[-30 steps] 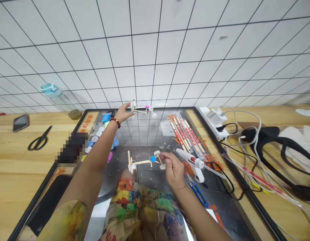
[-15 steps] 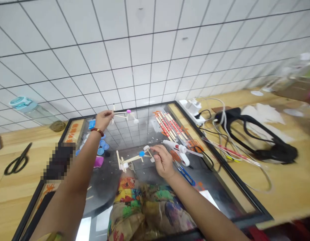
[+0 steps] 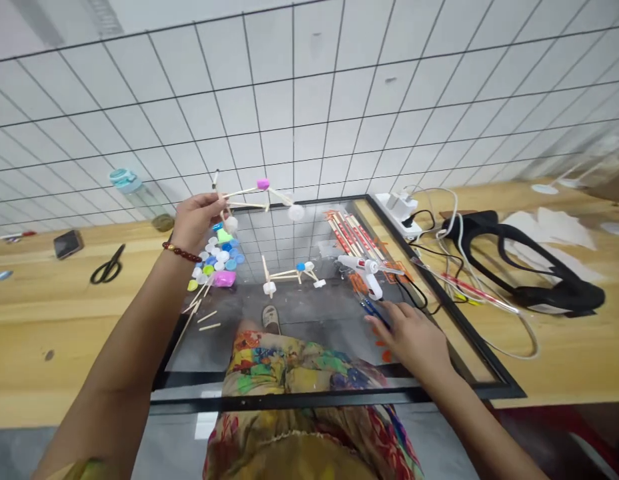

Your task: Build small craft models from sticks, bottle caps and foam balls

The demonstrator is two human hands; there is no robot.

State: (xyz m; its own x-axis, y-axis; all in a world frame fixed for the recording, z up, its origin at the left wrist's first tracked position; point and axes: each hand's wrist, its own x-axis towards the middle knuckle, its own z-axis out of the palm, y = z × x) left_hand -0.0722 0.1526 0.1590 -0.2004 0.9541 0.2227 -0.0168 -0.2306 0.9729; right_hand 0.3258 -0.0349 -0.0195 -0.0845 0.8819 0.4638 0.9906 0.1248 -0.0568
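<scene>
My left hand (image 3: pixel 199 217) pinches a small car-like frame of thin wooden sticks (image 3: pixel 247 205), raised above the glass tabletop. It has a pink block (image 3: pixel 263 184) and round white pieces at its ends. A second stick frame (image 3: pixel 284 274), with a blue cap (image 3: pixel 300 267) and white wheel-like pieces, stands on the glass. My right hand (image 3: pixel 409 337) is at the blue handles of a metal-tipped hand tool (image 3: pixel 373 312), thumb and fingers apart around them. Whether it touches them is unclear. Just beyond its fingertips lies a white glue gun (image 3: pixel 365 268).
Bottle caps (image 3: pixel 222 255), a pink piece (image 3: pixel 224 279) and loose sticks (image 3: pixel 209 327) lie left. Red-wrapped stick packs (image 3: pixel 354 235) lie back right. A power strip (image 3: pixel 399 215), cables and black headgear (image 3: pixel 524 267) are right; black scissors (image 3: pixel 107 265), a phone (image 3: pixel 68 245) and a bottle (image 3: pixel 139 197) left.
My right hand has left the blue-capped stick frame and moved right, down to the blue-handled tool. My left hand still holds the pink-blocked frame. The camera view has shifted.
</scene>
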